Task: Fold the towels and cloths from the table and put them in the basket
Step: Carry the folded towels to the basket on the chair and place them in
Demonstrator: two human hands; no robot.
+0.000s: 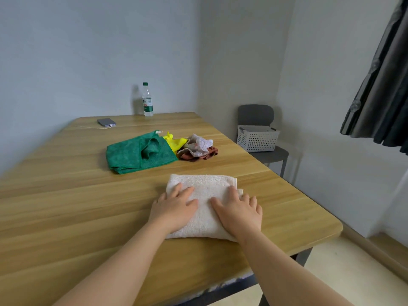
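White towel [205, 191]: folded, near counter [66, 206] edge, long axis running away from the person. Left hand [174, 206] and right hand [237, 212]: flat, fingers spread, pressing it. Basket [257, 138]: on chair far right; right hand nearer.

Bare table [265, 195] lies between the white towel [204, 184] and the chair-borne basket [257, 139].

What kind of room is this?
Probably a plain room in a home or small office: a light wooden table against bare pale walls, a grey chair holding a white perforated plastic basket, and a dark grey curtain.
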